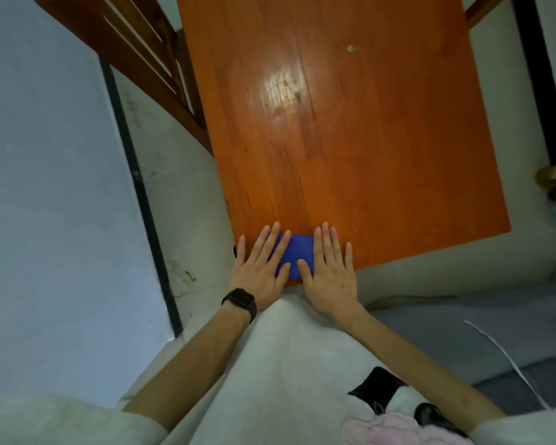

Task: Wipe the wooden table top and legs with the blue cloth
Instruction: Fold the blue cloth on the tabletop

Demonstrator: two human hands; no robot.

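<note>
While both palms lie flat, the left hand (260,266) and right hand (329,270) press straight fingers on the folded blue cloth (294,254). Cloth sits lower centre of frame, at the orange-brown wooden table top (350,130) near edge.

Wooden table (350,139): blue cloth (297,255) at near edge.

L grip (259,270) & R grip (331,273) both flat, palms down, side by side
</note>
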